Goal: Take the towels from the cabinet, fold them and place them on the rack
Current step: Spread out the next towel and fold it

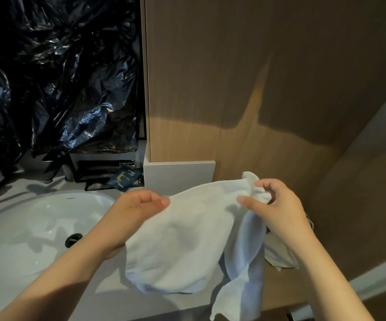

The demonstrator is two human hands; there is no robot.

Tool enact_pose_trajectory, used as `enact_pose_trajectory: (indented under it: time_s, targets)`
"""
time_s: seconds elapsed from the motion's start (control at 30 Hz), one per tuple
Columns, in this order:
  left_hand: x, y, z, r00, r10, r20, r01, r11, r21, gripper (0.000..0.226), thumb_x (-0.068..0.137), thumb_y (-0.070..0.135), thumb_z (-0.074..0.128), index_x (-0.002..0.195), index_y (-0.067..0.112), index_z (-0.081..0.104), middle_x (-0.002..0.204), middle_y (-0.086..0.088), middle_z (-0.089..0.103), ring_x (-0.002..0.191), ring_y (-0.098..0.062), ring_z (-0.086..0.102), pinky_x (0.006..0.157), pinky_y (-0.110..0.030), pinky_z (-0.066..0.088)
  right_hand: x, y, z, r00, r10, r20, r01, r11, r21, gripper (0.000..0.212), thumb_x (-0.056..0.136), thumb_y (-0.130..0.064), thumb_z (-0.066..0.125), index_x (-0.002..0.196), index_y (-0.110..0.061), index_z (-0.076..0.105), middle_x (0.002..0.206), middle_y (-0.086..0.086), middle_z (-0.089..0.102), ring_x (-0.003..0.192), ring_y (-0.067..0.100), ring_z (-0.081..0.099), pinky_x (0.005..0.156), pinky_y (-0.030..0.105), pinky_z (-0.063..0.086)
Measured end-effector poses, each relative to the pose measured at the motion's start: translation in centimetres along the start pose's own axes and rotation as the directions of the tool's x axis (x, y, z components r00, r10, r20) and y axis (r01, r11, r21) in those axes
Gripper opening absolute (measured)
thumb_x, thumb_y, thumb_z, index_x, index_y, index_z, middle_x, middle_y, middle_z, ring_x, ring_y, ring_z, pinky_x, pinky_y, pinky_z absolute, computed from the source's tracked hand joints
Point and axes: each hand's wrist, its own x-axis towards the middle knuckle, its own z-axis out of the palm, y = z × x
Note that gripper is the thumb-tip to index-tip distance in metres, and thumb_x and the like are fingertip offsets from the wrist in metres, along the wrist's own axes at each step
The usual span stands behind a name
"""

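L hand [138,208], R hand [277,205] pinch towel [187,242]; packet [124,179] logo maybe "L".

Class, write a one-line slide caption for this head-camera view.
The left hand and right hand hold a white towel up by its top edge beside the sink.

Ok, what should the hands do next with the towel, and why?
Probably pull the hands apart to spread the top edge flat. The left hand grips one end of the white towel, the right hand pinches a bunched corner, and that side hangs twisted.
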Motion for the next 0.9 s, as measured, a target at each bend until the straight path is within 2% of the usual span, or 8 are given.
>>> enact_pose_trajectory:
  time_s: [0.1,0.27,0.4,0.5,0.57,0.67,0.8,0.9]
  targets:
    - [-0.1,1.0,0.0,0.968,-0.181,0.172,0.215,0.955,-0.206,0.019,0.08,0.01,0.068,0.095,-0.001,0.072,0.09,-0.014,0.075,0.077,-0.018,0.07,0.065,-0.023,0.057,-0.9,0.0,-0.4,0.995,-0.051,0.081,0.043,0.994,0.099,0.021,0.085,-0.013,0.074,0.102,-0.025,0.067,0.09,-0.008,0.07,0.081,0.008,0.066,0.07,0.024,0.055]
    - [-0.1,1.4,-0.4,0.909,-0.284,0.304,0.373,0.88,-0.295,0.032,0.071,0.001,0.067,0.101,-0.007,0.072,0.103,-0.024,0.071,0.083,-0.026,0.073,0.067,-0.028,0.06,-1.6,0.4,-1.1,0.986,-0.135,-0.101,0.141,0.988,0.058,0.016,0.091,-0.011,0.066,0.087,-0.023,0.076,0.073,-0.005,0.072,0.075,0.015,0.068,0.077,0.043,0.058]
    - [0.1,0.6,0.1,0.953,-0.29,0.086,0.3,0.871,-0.389,0.032,0.069,0.009,0.072,0.099,-0.003,0.071,0.096,-0.022,0.072,0.071,-0.021,0.072,0.06,-0.026,0.059,-2.0,0.5,-1.0,0.952,-0.241,-0.188,0.203,0.958,-0.202,0.017,0.091,-0.027,0.068,0.076,-0.024,0.075,0.065,-0.007,0.068,0.061,0.015,0.063,0.058,0.039,0.055]
    - [0.0,-0.2,0.7,0.967,-0.203,-0.153,0.192,0.978,-0.083,0.014,0.071,0.019,0.082,0.079,0.012,0.073,0.08,-0.011,0.072,0.064,-0.019,0.061,0.06,-0.027,0.047,-2.4,0.3,-0.6,0.954,-0.245,-0.175,0.186,0.936,-0.299,0.026,0.089,-0.035,0.067,0.066,-0.025,0.072,0.06,-0.01,0.064,0.06,0.013,0.06,0.052,0.034,0.05]
    - [-0.2,-0.5,1.0,0.959,-0.133,-0.249,0.136,0.991,-0.004,0.013,0.072,0.023,0.083,0.072,0.016,0.072,0.073,-0.004,0.071,0.062,-0.018,0.057,0.059,-0.028,0.041,-2.6,0.4,-0.2,0.97,-0.212,-0.122,0.186,0.964,-0.191,0.031,0.089,-0.031,0.068,0.062,-0.017,0.069,0.055,0.0,0.059,0.056,0.019,0.056,0.052,0.034,0.048]
    - [-0.7,-0.2,1.6,0.949,-0.155,-0.273,0.107,0.977,-0.184,0.01,0.075,0.019,0.081,0.078,0.014,0.073,0.074,-0.003,0.073,0.064,-0.015,0.06,0.061,-0.023,0.045,-3.1,-0.4,0.7,0.992,-0.123,-0.035,0.127,0.97,0.205,0.012,0.09,-0.018,0.068,0.08,-0.019,0.075,0.059,0.013,0.059,0.049,0.015,0.051,0.052,0.023,0.045]
    - [-1.1,1.3,2.6,0.972,-0.218,-0.091,0.136,0.829,-0.542,0.023,0.083,0.0,0.067,0.105,0.007,0.068,0.082,0.002,0.075,0.065,0.001,0.067,0.055,-0.01,0.05,-3.8,-1.6,2.5,0.983,-0.06,0.172,-0.047,0.827,0.56,0.032,0.094,-0.013,0.063,0.121,-0.031,0.063,0.052,0.003,0.058,0.051,0.013,0.058,0.059,0.02,0.052]
    - [-1.5,2.6,2.9,0.99,-0.134,0.049,0.134,0.763,-0.633,0.043,0.071,-0.003,0.067,0.114,0.002,0.066,0.104,-0.011,0.074,0.086,-0.012,0.072,0.073,-0.018,0.057,-4.1,-2.8,3.4,0.958,-0.099,0.27,-0.1,0.766,0.635,0.02,0.092,-0.016,0.065,0.105,-0.027,0.075,0.069,0.007,0.07,0.061,0.015,0.067,0.064,0.022,0.055]
